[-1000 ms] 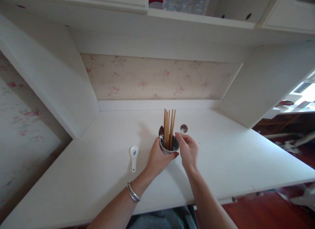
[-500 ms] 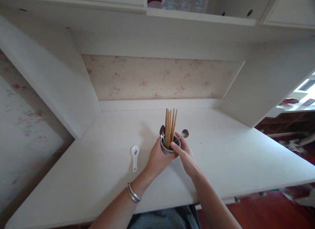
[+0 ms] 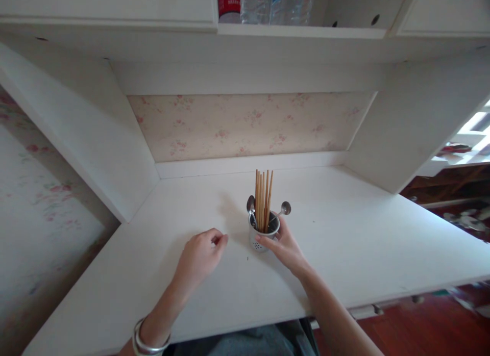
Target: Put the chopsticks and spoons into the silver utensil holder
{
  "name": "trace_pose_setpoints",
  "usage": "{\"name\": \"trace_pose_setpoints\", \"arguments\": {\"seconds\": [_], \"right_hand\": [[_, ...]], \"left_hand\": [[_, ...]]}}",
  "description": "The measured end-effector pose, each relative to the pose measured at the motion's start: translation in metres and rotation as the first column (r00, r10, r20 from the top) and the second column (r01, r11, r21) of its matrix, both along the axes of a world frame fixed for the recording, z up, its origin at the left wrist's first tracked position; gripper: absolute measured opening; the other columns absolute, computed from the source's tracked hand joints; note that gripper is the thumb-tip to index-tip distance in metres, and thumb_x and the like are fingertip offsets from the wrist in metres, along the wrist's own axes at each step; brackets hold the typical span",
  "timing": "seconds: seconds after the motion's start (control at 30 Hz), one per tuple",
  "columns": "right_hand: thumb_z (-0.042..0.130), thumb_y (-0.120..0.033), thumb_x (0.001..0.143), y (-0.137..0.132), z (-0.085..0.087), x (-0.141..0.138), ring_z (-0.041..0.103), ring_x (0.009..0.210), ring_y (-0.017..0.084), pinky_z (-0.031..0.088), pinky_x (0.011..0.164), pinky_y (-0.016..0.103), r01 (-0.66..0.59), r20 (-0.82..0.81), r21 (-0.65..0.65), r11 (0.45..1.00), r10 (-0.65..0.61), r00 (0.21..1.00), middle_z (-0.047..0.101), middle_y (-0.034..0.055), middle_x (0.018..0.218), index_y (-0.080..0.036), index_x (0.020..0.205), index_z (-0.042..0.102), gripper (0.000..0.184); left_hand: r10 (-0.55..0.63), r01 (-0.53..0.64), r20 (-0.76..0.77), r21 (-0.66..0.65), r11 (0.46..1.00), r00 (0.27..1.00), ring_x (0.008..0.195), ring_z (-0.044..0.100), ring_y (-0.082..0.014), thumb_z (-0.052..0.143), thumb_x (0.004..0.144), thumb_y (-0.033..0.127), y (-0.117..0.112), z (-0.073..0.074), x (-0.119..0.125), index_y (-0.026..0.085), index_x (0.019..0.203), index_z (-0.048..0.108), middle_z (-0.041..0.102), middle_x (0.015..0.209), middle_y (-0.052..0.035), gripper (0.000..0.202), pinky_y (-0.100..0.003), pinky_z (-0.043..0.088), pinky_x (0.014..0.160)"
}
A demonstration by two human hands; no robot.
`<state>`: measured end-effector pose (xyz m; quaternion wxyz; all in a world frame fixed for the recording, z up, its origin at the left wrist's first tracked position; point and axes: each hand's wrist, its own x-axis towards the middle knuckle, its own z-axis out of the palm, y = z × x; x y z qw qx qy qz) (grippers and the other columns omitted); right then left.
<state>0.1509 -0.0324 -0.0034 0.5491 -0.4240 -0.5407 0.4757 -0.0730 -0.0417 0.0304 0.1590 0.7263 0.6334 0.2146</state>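
Observation:
My right hand (image 3: 285, 249) is wrapped round the right side of a grey utensil holder (image 3: 259, 242) with small holes in its wall. Upright in it stand several wooden chopsticks (image 3: 262, 200). Metal spoons lean out of it, one spoon (image 3: 250, 203) to the left and another spoon (image 3: 285, 208) to the right. My left hand (image 3: 201, 256) is over the table to the left of the holder, apart from it, with its fingers curled closed. The white soup spoon that lay there is hidden from view, and I cannot see whether the fingers hold it.
The white tabletop (image 3: 344, 233) runs back to a wallpapered panel (image 3: 237, 126) between white side walls. An overhead cabinet (image 3: 107, 9) has an open section with plastic bottles (image 3: 256, 6) and a red-labelled container (image 3: 229, 1).
My left hand has let go of the utensil holder and moved left to where the white soup spoon lay, covering it. My right hand still holds the utensil holder. The view has shifted slightly.

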Motion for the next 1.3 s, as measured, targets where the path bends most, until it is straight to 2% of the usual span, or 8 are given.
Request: {"name": "trace_pose_setpoints", "arguments": {"seconds": [0.2, 0.37, 0.53, 0.67, 0.8, 1.0, 1.13, 1.3], "right_hand": [[0.075, -0.033, 0.068, -0.002, 0.002, 0.0, 0.061, 0.099, 0.021, 0.047, 0.088, 0.039, -0.023, -0.007, -0.01, 1.0, 0.023, 1.0, 0.063, 0.0059, 0.113, -0.026, 0.122, 0.045, 0.062], [0.076, -0.033, 0.068, -0.001, 0.0, 0.001, 0.06, 0.101, 0.022, 0.045, 0.09, 0.04, -0.007, 0.015, 0.004, 1.0, 0.007, 1.0, 0.063, 0.0059, 0.113, -0.025, 0.12, 0.046, 0.061], [0.076, -0.032, 0.068, -0.001, 0.0, 0.0, 0.059, 0.102, 0.022, 0.044, 0.091, 0.04, -0.005, 0.014, 0.006, 1.0, 0.005, 1.0, 0.062, 0.0059, 0.114, -0.025, 0.121, 0.045, 0.062], [0.076, -0.032, 0.068, -0.002, 0.002, 0.0, 0.059, 0.103, 0.021, 0.044, 0.091, 0.038, -0.015, -0.002, 0.004, 1.0, 0.015, 1.0, 0.062, 0.0053, 0.115, -0.026, 0.122, 0.044, 0.062], [0.076, -0.033, 0.068, -0.001, 0.0, 0.0, 0.06, 0.1, 0.021, 0.045, 0.09, 0.038, -0.017, -0.016, 0.004, 1.0, 0.017, 1.0, 0.063, 0.0048, 0.112, -0.025, 0.121, 0.045, 0.062], [0.076, -0.033, 0.067, -0.002, -0.002, -0.001, 0.059, 0.101, 0.022, 0.045, 0.091, 0.04, 0.007, -0.01, 0.016, 1.0, -0.007, 1.0, 0.063, 0.005, 0.112, -0.025, 0.122, 0.044, 0.064], [0.076, -0.033, 0.068, -0.003, 0.0, -0.001, 0.059, 0.1, 0.022, 0.045, 0.091, 0.04, 0.013, 0.004, 0.026, 1.0, -0.013, 1.0, 0.063, 0.005, 0.111, -0.025, 0.123, 0.044, 0.065], [0.075, -0.032, 0.067, -0.002, -0.002, 0.0, 0.059, 0.096, 0.021, 0.046, 0.087, 0.039, 0.036, 0.038, 0.048, 0.998, -0.038, 0.999, 0.063, 0.0042, 0.108, -0.024, 0.12, 0.046, 0.061]], "left_hand": [[-0.068, 0.015, -0.203, -0.254, 0.967, 0.977, 0.07, 0.062, -0.0182, 0.036, 0.087, 0.043, 0.028, -0.021, -0.045, 0.018, 0.07, 0.064, 0.069, 0.074, -0.0074, 0.041, -0.025, 0.031, 0.059], [-0.082, 0.027, -0.167, -0.304, 0.952, 0.983, 0.064, 0.06, -0.017, 0.031, 0.089, 0.043, 0.041, -0.035, -0.046, 0.015, 0.07, 0.063, 0.067, 0.07, -0.0086, 0.046, -0.024, 0.031, 0.056], [-0.083, 0.021, -0.193, -0.305, 0.952, 0.978, 0.06, 0.058, -0.0156, 0.037, 0.085, 0.03, 0.05, -0.03, -0.04, 0.016, 0.067, 0.062, 0.067, 0.067, -0.0072, 0.034, -0.024, 0.031, 0.055], [-0.073, 0.021, -0.23, -0.219, 0.975, 0.971, 0.062, 0.058, -0.0157, 0.036, 0.085, 0.029, 0.053, 0.001, -0.028, 0.017, 0.067, 0.062, 0.067, 0.068, -0.0066, 0.034, -0.024, 0.03, 0.056], [-0.021, 0.02, -0.25, -0.006, 1.0, 0.968, 0.063, 0.057, -0.0148, 0.035, 0.087, 0.031, 0.048, 0.055, -0.007, 0.018, 0.069, 0.061, 0.067, 0.071, -0.0054, 0.034, -0.024, 0.029, 0.057], [0.018, 0.037, -0.168, 0.318, 0.947, 0.986, 0.064, 0.057, -0.0142, 0.031, 0.092, 0.038, 0.042, 0.11, 0.042, 0.017, 0.076, 0.062, 0.066, 0.072, -0.0043, 0.041, -0.024, 0.029, 0.06], [0.057, 0.034, -0.211, 0.401, 0.915, 0.976, 0.072, 0.06, -0.0172, 0.028, 0.094, 0.038, 0.042, 0.102, 0.076, 0.018, 0.084, 0.062, 0.066, 0.077, -0.0052, 0.041, -0.026, 0.029, 0.062], [-0.013, 0.103, -0.239, 0.367, 0.924, 0.971, 0.072, 0.06, -0.0169, 0.027, 0.095, 0.037, 0.035, 0.063, 0.1, 0.02, 0.086, 0.061, 0.067, 0.084, -0.0054, 0.039, -0.027, 0.028, 0.059]]}}
